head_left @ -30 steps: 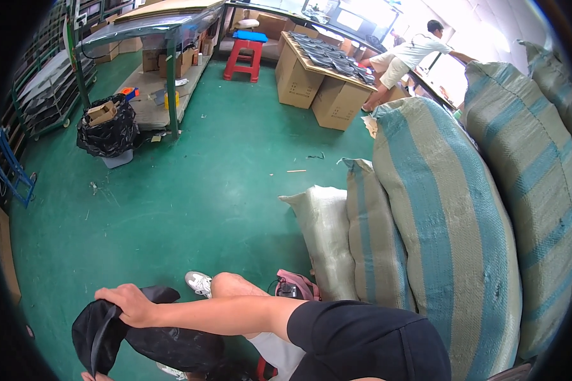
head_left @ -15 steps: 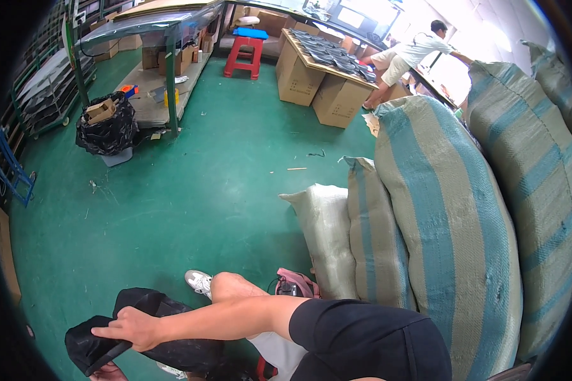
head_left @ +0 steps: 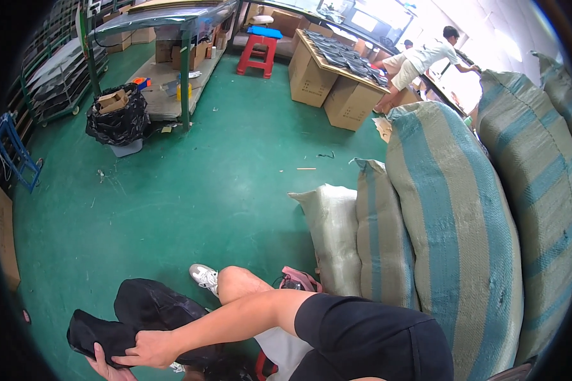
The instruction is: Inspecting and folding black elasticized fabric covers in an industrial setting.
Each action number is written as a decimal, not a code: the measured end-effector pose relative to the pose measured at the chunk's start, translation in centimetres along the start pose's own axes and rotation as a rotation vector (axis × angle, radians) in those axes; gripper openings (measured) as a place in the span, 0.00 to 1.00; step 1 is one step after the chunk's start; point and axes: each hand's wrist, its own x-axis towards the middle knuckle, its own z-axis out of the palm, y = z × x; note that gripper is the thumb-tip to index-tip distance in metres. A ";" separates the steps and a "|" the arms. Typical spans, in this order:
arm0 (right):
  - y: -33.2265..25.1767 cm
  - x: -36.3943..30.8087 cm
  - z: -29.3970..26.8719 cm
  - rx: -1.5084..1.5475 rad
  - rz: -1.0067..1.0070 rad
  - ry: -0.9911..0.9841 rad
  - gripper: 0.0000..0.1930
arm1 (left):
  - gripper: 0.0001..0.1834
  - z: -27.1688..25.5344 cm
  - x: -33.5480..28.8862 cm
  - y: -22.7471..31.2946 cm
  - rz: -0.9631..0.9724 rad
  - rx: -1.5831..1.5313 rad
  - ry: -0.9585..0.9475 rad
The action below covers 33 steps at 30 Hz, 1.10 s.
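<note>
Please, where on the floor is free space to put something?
Green floor between the black-lined bin and the white sack is most open, with few scraps. Crowded: the right side, packed with striped sacks, and the bottom edge, around the legs and black fabric.

1. My head-worn fisheye looks down, the wearer's hands close by, between seven and eight o'clock.
2. It faces ahead over green floor, cardboard boxes farther off at one o'clock.
</note>
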 end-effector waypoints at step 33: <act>8.4 -1.0 -11.5 1.442 0.901 0.157 0.19 | 0.15 7.4 -2.5 -0.1 -0.157 -0.017 0.086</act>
